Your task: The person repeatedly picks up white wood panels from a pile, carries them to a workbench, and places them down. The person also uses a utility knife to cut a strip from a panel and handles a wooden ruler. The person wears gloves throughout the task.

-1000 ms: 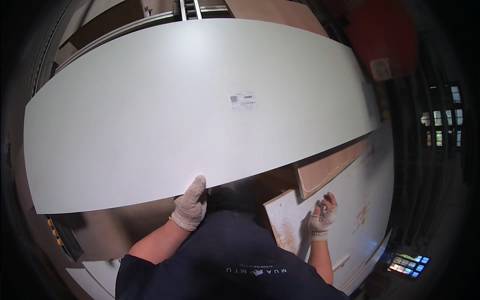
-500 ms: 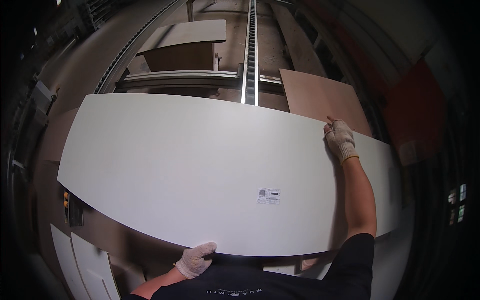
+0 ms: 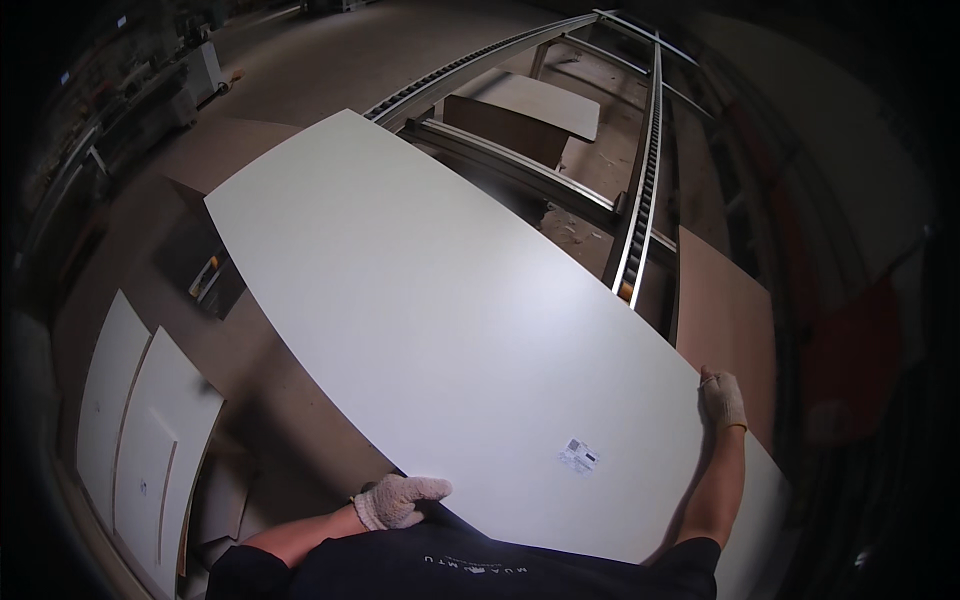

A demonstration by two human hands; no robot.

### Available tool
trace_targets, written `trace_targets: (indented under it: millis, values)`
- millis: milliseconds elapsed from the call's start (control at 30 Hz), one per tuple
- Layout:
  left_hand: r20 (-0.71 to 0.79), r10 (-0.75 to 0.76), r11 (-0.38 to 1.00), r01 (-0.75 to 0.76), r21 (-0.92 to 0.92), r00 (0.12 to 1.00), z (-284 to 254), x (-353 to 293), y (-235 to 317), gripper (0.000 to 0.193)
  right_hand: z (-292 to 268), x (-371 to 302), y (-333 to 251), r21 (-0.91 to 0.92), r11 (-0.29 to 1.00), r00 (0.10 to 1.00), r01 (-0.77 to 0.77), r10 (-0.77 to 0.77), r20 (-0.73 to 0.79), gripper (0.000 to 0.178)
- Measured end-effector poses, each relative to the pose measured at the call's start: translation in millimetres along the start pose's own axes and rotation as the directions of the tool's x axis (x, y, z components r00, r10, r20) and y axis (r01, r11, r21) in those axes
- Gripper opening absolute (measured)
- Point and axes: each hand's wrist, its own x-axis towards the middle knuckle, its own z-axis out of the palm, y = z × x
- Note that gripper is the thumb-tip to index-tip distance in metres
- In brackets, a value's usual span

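A large white panel (image 3: 430, 280) stretches slantwise in front of me, with a small printed label (image 3: 579, 456) stuck on its face near my body. My left hand (image 3: 398, 500), in a knitted work glove, grips the near edge with the thumb on top and the fingers hidden below. At the far edge on the right, my right hand (image 3: 722, 398), gloved too, is closed over the rim; part of its grip is out of sight. The panel's right end fades into the dark.
Beyond the panel runs a metal roller conveyor frame (image 3: 645, 190). A pale board (image 3: 525, 98) lies inside it, and a brown board (image 3: 725, 320) lies to the right. Several white panels (image 3: 140, 440) stand at the lower left. Machines (image 3: 190, 85) line the far left.
My view and the panel have turned relative to the conveyor. The panel's left end now points farther away, and my right hand appears lower in view. Both hands keep their grip.
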Motion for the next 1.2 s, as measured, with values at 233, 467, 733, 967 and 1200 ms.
trace_targets:
  millis: [233, 467, 733, 967, 1200]
  values:
    - [-0.012, 0.013, 0.945, -0.017, -0.326, 1.0, -60, -166, -6, 0.047, 8, -151, -87, 0.064, 0.998, 0.998, 0.011, -0.006, -0.07, 0.06]
    - [-0.087, -0.236, 0.437, 0.025, -0.899, 0.968, -129, -376, 93, 0.026, -3, -307, -252, 0.102, 0.97, 0.97, 0.222, -0.209, -0.126, 0.065]
    - [-0.325, -0.541, 0.628, 0.116, -0.769, 0.775, -111, -566, 182, 0.02, -9, -448, -399, 0.09, 0.864, 0.863, 0.495, -0.478, -0.164, 0.061]
    - [-0.686, -0.405, 0.609, -0.381, -0.695, 0.605, -39, -640, 255, 0.034, -38, -456, -516, -0.07, 0.699, 0.701, 0.711, -0.714, -0.01, 0.069]
    - [-0.859, -0.373, 0.804, -0.338, -0.488, 0.352, -49, -709, 334, 0.024, -16, -494, -686, -0.256, 0.126, 0.114, 0.958, -0.992, -0.06, 0.052]
